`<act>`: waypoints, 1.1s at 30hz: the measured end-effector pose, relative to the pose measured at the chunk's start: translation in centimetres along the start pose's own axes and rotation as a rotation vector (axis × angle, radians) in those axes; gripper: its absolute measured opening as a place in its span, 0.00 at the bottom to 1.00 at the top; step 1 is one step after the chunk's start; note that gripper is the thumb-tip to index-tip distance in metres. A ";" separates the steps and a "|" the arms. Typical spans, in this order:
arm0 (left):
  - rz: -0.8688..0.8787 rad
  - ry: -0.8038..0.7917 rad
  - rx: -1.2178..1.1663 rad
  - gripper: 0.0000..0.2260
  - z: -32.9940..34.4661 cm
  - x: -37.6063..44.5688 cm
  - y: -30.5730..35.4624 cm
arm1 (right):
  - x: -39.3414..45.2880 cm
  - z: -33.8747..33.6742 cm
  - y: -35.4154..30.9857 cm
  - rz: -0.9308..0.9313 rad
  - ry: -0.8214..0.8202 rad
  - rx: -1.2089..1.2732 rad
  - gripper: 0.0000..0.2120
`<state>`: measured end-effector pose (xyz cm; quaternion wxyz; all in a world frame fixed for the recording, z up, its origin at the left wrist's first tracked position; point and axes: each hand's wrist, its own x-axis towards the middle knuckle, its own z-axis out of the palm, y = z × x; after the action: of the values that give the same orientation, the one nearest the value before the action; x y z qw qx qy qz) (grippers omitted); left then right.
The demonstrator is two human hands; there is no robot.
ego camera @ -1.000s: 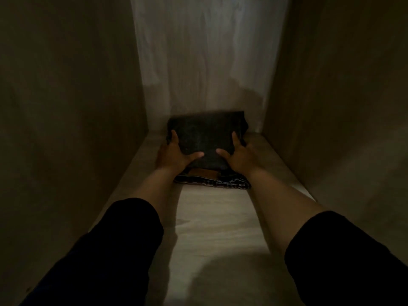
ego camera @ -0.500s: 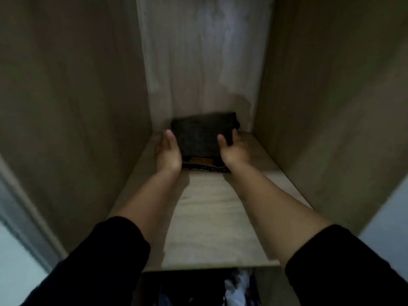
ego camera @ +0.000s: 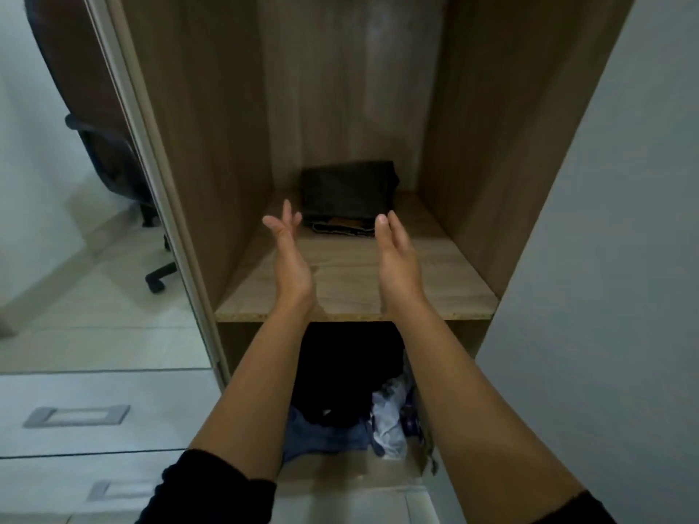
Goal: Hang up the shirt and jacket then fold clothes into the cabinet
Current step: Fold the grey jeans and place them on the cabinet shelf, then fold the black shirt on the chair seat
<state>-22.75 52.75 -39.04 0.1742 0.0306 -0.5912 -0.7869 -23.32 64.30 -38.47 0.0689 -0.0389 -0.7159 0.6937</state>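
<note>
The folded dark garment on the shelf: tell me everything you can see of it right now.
The folded garment is dark grey to black, of a heavy cloth that looks like denim, folded into a compact, roughly square stack. A brown patch shows at its front edge, above a layer with pale stitching. It lies flat at the back of the wooden shelf, close to the rear panel and about midway between the side walls. Nothing touches it but the shelf: the left hand and right hand are open in front of it.

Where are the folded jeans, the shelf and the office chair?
Folded jeans [ego camera: 348,192], head view: on the dark top fold.
Shelf [ego camera: 351,293], head view: on the bare board between the wrists.
Office chair [ego camera: 109,160], head view: on its dark seat, left of the cabinet.
</note>
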 end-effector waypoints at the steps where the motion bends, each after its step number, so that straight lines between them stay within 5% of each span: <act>1: -0.023 0.012 -0.004 0.28 0.3 -0.3 1.2 | -0.4 0.0 -1.2 0.026 0.001 0.000 0.27; 6: -0.161 0.039 0.014 0.29 2.6 -1.6 8.6 | -2.6 0.0 -8.4 0.088 0.005 -0.016 0.26; 21: -0.138 0.117 0.094 0.28 5.6 -6.6 35.1 | -12.2 -0.7 -32.2 0.104 -0.078 -0.082 0.23; 33: 0.039 0.556 0.255 0.28 -2.1 -18.7 45.1 | -22.0 4.5 -38.4 -0.027 -0.499 0.008 0.22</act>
<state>6.09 45.83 -0.14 0.3393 0.2549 -0.6154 -0.6642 -0.73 55.18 -1.22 -0.1005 0.1436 -0.7086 0.6835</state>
